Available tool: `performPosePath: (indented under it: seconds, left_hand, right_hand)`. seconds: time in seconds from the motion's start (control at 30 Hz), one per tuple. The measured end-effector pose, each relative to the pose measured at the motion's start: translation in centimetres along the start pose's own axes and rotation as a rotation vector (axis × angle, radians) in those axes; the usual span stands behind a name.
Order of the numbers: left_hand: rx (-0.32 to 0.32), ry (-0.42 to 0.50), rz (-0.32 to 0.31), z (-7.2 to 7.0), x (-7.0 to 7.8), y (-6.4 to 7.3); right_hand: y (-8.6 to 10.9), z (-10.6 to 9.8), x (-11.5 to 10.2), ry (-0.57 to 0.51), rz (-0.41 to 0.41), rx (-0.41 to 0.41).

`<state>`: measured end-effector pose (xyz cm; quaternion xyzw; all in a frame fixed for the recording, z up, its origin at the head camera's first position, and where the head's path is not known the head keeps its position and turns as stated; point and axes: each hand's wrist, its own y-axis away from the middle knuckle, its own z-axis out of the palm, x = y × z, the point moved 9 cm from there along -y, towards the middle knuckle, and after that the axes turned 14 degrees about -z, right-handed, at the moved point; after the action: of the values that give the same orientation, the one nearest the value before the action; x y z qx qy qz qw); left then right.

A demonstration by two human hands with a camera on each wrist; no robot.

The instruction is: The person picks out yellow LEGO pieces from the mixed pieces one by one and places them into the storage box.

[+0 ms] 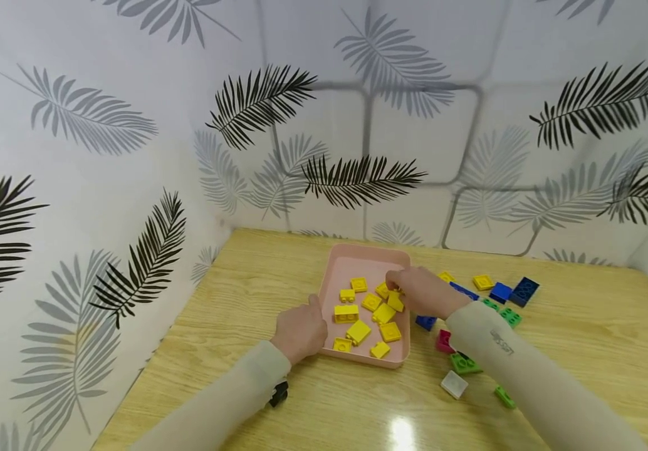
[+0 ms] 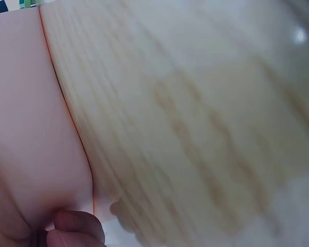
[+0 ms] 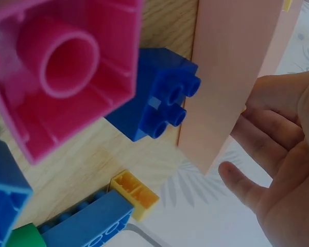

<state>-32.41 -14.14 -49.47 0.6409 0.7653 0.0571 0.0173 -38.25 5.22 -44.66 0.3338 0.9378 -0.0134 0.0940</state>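
Observation:
A pink tray with several yellow toy building bricks in it lies on the table. My left hand grips the tray's left wall near its front corner, thumb at the rim; in the left wrist view its curled fingers show beside the pink wall. Over the tray's right rim reaches my right hand, its curled fingertips at a tilted yellow brick. The right wrist view shows the right hand bent over the wall, with a sliver of yellow by the fingers; the fingertips are hidden.
Right of the tray lie loose bricks: blue, pinkish red, green, a white one and a few yellow. A leaf-patterned curtain hangs behind the table.

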Motion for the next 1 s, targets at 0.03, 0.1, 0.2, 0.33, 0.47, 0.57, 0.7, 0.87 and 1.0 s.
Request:
performPosePath:
  seconds: [0.03,0.1,0.2,0.33,0.47,0.57,0.7,0.87,1.0]
  left_hand:
    - [-0.005,0.0,-0.004,0.1,0.0,0.0]
    - [-0.013,0.005,-0.007,0.1,0.0,0.0]
    - [-0.018,0.017,-0.008,0.1,0.1,0.0]
    - [-0.01,0.021,0.0,0.0,0.2,0.1]
    - [0.007,0.013,0.013,-0.2,0.3,0.1]
    - [0.008,0.01,0.017,-0.3,0.2,0.2]
    - [0.0,0.004,0.015,-0.3,0.3,0.2]
    - [-0.013,0.002,0.0,-0.2,0.2,0.1]
    - [-0.016,-0.004,-0.002,-0.1,0.0,0.0]
  right_hand:
    - [0.0,0.0,0.0,0.011,-0.001,0.005]
    - [0.1,0.0,0.0,0.013,0.003,0.006]
    - [0.2,0.2,0.0,0.033,0.001,0.0]
    - [0.2,0.5,-0.1,0.071,-0.006,-0.007]
    - [0.3,0.2,-0.2,0.083,-0.028,0.006]
    - [0.7,-0.3,-0.3,0.073,-0.066,0.048]
    - [1.9,-1.5,-0.3,0.065,-0.121,0.136]
    - [3.6,-2.6,0.8,0.085,-0.105,0.21]
    - [4.8,-2.8,2.6,0.068,-0.041,0.201]
